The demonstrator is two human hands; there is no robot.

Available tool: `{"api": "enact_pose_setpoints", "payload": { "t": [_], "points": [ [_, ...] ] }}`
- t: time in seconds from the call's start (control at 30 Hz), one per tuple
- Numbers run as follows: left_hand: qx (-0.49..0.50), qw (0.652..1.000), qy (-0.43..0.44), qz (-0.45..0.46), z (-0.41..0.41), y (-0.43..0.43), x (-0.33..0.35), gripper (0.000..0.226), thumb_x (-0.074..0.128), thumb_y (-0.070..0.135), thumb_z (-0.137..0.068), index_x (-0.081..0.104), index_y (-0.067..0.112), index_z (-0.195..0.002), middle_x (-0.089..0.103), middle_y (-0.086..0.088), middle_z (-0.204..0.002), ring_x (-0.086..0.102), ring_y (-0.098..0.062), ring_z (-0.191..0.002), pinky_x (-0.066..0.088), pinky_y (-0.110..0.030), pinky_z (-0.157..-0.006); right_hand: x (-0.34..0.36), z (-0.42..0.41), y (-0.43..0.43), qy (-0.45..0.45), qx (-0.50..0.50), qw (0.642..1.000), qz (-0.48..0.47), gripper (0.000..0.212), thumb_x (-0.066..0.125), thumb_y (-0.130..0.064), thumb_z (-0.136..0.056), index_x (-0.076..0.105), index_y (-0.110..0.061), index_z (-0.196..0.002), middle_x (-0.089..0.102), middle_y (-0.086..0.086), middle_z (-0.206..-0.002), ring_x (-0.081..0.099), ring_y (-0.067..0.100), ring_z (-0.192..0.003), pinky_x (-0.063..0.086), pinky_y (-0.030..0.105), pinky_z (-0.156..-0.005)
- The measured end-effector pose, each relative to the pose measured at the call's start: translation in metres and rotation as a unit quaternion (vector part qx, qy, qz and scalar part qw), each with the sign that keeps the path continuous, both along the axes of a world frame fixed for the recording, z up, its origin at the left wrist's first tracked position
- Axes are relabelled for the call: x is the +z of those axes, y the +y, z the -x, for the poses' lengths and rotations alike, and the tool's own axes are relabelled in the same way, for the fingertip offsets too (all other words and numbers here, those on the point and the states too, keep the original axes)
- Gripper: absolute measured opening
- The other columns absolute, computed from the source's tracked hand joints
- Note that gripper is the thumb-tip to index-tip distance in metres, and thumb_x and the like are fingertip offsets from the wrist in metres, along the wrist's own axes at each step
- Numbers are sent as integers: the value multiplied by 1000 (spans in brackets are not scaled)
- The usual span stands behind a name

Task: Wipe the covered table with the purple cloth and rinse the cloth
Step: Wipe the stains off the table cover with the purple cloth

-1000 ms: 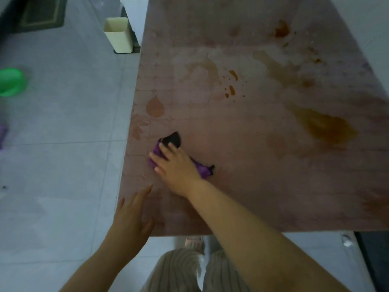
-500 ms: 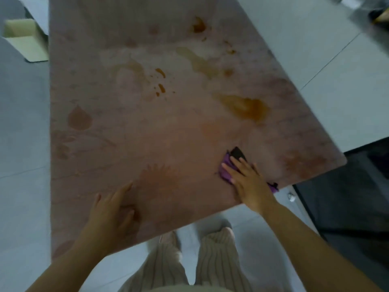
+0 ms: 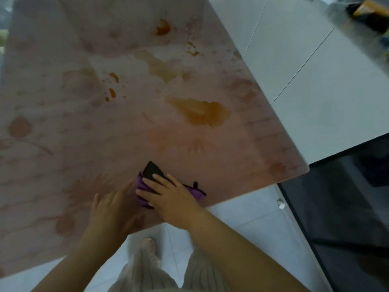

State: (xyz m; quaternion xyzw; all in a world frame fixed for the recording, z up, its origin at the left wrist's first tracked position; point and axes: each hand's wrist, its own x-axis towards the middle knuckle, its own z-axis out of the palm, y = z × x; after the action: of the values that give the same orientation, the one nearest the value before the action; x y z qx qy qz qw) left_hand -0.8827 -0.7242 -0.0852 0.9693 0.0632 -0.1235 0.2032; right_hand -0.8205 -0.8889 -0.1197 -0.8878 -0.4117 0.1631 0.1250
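No text, label, brand, number or sign can be read. The yellow-and-dark object at the top right edge is too blurred to tell whether it carries any lettering.
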Motion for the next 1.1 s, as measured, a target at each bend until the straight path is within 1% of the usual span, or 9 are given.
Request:
{"api": "enact_pose_setpoints", "payload": {
  "t": [0.1, 0.2, 0.3, 0.37, 0.47, 0.73, 0.87, 1.0, 1.1],
  "points": [
    [29, 999, 3, -21, -6, -38, -1, 83, 82, 25, -62, 41, 14, -133, 63, -15, -114, 58, -37, -105, 30, -64, -98, -11, -14, -83, -68, -10, 998, 15, 47, 41, -28, -86, 47, -35, -132, 50, -7, -138, 46, 17, -128, 39, 39, -102],
    [65, 998, -7, -17, -12, -77, -1, 79, 78, 21, -67, 38, 14, -135, 58, -15, -123, 55, -37, -111, 22, -61, -104, -9, -46, -175, -61, -80, 994, 43, 47, 37, -27, -82, 56, -30, -125, 58, -1, -130, 57, 23, -117, 48, 44, -91],
    [109, 994, -1, -14, -16, -107, 2, 74, 68, 26, -78, 28, 19, -140, 50, -9, -133, 46, -30, -123, 10, -51, -112, -6, -82, -238, -27, -139, 990, 25, 48, 31, -25, -88, 51, -21, -131, 50, 9, -138, 47, 36, -126, 42, 53, -98],
    [127, 992, 2, -19, -19, -121, 2, 72, 65, 28, -81, 26, 20, -141, 49, -9, -134, 45, -30, -123, 8, -50, -114, -4, -102, -259, -44, -194, 980, 9, 48, 25, -29, -94, 42, -20, -138, 37, 10, -147, 32, 35, -136, 29, 49, -108],
    [133, 990, 14, -30, -24, -133, 2, 72, 63, 32, -81, 24, 22, -141, 49, -7, -135, 49, -27, -121, 8, -49, -115, -5, -128, -269, -51, -250, 967, 13, 44, 31, -19, -100, 29, -18, -144, 19, 11, -154, 14, 32, -143, 14, 41, -114],
    [129, 991, 9, -17, -48, -145, -5, 72, 65, 35, -79, 26, 25, -140, 44, -1, -139, 42, -21, -127, 9, -48, -114, -7, -181, -243, -52, -338, 940, 18, 47, 27, -21, -101, 20, -13, -147, 14, 15, -155, 11, 32, -143, 12, 40, -116],
    [116, 993, 15, 7, -56, -143, -7, 70, 60, 40, -80, 25, 28, -139, 43, 1, -139, 41, -21, -127, 11, -50, -113, 4, -213, -207, 19, -389, 919, -57, 51, 32, -21, -100, 15, -9, -147, 11, 13, -156, 7, 29, -143, 10, 40, -117],
    [98, 995, -34, -3, -58, -129, -12, 67, 41, 54, -66, 36, 28, -128, 62, -4, -118, 62, -27, -103, 36, -62, -92, 11, -244, -150, 83, -375, 920, -79, 58, 42, -16, -96, 14, -7, -146, 5, 10, -157, 1, 27, -144, 6, 38, -118],
    [91, 995, -46, -14, -66, -110, -11, 67, 42, 52, -64, 40, 23, -124, 67, -7, -109, 57, -21, -101, 43, -64, -79, 5, -251, -101, 96, -312, 941, -90, 54, 42, -5, -94, 23, -8, -144, 6, 12, -156, 3, 28, -144, 6, 35, -116]
  ]
}}
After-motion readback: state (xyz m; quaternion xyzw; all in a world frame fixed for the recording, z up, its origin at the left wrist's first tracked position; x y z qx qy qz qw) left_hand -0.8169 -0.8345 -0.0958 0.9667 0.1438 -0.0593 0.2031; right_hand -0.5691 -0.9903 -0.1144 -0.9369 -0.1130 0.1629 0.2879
